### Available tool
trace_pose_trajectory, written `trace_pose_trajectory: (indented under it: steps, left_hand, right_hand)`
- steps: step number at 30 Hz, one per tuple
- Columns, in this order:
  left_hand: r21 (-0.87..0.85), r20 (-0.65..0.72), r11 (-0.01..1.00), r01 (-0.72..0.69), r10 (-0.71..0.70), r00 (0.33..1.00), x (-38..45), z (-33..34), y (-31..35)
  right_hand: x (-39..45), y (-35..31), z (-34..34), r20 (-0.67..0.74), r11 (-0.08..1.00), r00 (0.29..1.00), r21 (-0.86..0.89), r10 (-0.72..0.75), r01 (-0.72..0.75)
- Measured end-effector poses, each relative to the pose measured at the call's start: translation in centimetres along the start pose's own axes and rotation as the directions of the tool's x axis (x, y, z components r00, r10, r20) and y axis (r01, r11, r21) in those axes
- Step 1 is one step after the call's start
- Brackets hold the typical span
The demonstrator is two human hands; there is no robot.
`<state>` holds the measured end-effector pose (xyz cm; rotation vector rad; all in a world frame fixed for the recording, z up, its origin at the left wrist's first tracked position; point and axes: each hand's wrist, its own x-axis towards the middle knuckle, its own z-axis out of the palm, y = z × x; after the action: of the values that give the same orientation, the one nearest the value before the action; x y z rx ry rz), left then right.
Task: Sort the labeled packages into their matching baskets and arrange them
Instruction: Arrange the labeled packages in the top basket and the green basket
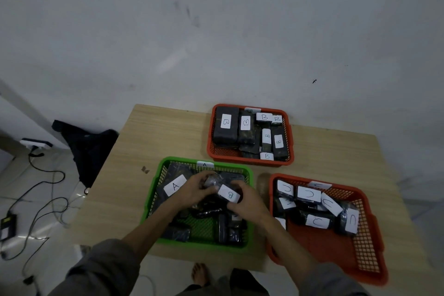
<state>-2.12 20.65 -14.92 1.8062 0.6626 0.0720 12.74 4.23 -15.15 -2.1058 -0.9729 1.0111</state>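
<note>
Fingers of the left hand (195,190) and of the right hand (245,202) curl around one dark wrapped package (217,187) and hold it together above the green basket (153,196). Its white label, marked B (229,194), faces up, and its long axis runs from the upper left down to the lower right, toward the right hand. Just left of the left fingers lies a package with label A (175,185) inside the same basket. Beyond the fingers, well apart, the far orange basket (249,162) holds B packages. To the right of the right fingers, the near orange basket (360,243) holds C packages. All three stand on the wooden tabletop (120,187).
</note>
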Motion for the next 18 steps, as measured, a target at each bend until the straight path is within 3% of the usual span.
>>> trace_pose_trajectory:
  steps: [4, 7, 11, 13, 18]
  left_hand:
    - [-0.382, -0.166, 0.917, 0.118, -0.193, 0.967, 1.2, 0.5, 1.1]
    - [-0.600, -0.177, 0.786, 0.152, -0.315, 0.932, 2.2, 1.3, 2.4]
    - [-0.756, -0.063, 0.625, 0.193, -0.363, 0.930, 3.8, 3.1, 4.2]
    - [-0.728, -0.011, 0.647, 0.226, -0.340, 0.940, 4.6, 3.9, 4.9]
    - [-0.457, -0.036, 0.865, 0.209, -0.253, 0.967, 6.6, 5.9, 5.9]
  right_hand:
    - [0.1, 0.0, -0.3, -0.253, 0.996, 0.967, 0.081, -0.021, 0.043]
    - [0.4, -0.3, -0.9, -0.447, 0.955, 0.888, 0.296, 0.111, 0.030]
    - [1.3, -1.2, -2.6, -0.336, 0.752, 0.874, 0.658, 0.351, -0.050]
    - [2.0, -1.3, -3.4, -0.267, 0.675, 0.885, 0.735, 0.382, -0.069]
    - [3.9, -1.3, -5.4, -0.258, 0.601, 0.870, 0.797, 0.419, -0.054]
